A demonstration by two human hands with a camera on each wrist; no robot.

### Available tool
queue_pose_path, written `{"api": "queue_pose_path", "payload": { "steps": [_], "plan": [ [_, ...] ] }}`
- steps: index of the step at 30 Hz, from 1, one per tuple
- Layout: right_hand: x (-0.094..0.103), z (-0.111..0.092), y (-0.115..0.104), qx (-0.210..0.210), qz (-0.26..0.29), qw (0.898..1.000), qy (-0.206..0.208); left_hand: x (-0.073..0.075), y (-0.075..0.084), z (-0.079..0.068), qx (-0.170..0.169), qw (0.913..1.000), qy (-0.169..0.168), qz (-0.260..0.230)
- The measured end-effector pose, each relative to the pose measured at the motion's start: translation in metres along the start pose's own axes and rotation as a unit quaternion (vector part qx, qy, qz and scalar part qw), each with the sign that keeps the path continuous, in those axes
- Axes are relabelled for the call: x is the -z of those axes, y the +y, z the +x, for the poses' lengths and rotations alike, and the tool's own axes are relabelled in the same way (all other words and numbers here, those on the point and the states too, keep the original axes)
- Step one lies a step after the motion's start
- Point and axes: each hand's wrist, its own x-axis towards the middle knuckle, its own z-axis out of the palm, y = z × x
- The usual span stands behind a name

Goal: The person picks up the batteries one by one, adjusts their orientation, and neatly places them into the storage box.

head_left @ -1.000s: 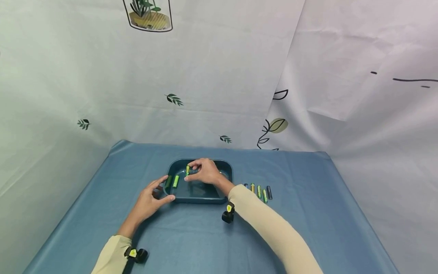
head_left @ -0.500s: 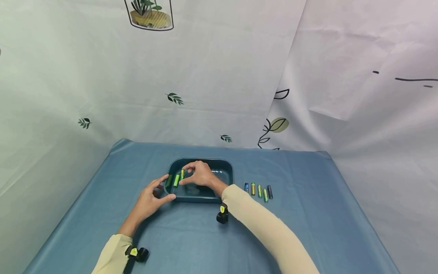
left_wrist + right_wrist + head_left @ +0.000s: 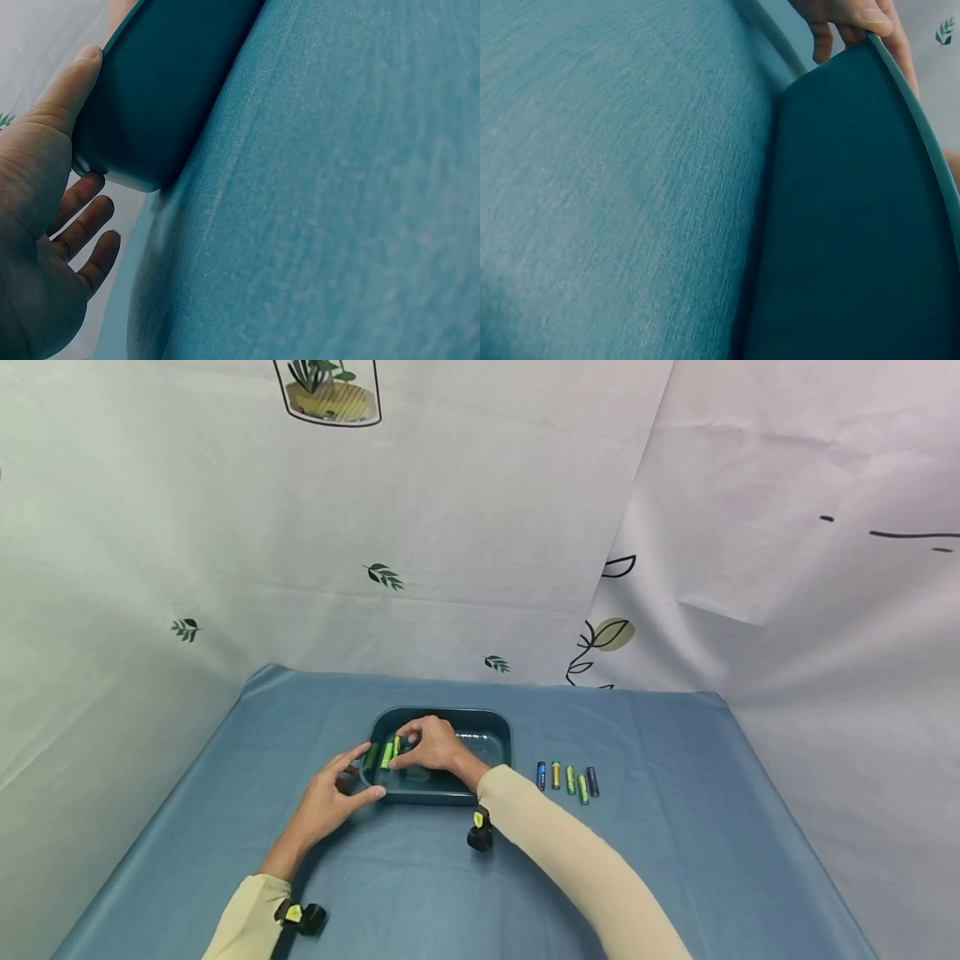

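Note:
A dark teal rectangular tray stands on the blue cloth. My left hand holds its left end, thumb at the front rim and index finger farther back; the left wrist view shows the other fingers loosely bent beside the tray's wall. Over the tray's left part, my right hand pinches a yellow-green battery between thumb and fingers. Just left of it a bright green battery lies in the tray. A dark green patch shows farther left; I cannot tell whether it is a battery or a reflection.
Several batteries lie in a row on the cloth right of the tray: a blue one, a yellow one, two green ones and a dark one. White patterned curtains hang behind and at both sides.
My right hand has moved left within the tray with the pinched battery, bringing it close beside the bright green one. The left hand has stayed at the tray's left end.

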Motion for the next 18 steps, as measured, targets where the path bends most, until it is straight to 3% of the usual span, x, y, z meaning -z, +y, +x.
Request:
{"api": "queue_pose_path", "payload": {
  "steps": [18],
  "plan": [
    [-0.0087, 0.0057, 0.0026, -0.008, -0.025, 1.000, 0.003, 0.0008, -0.0026, -0.0005, -0.010, 0.9999, 0.001, -0.007]
  ]
}}
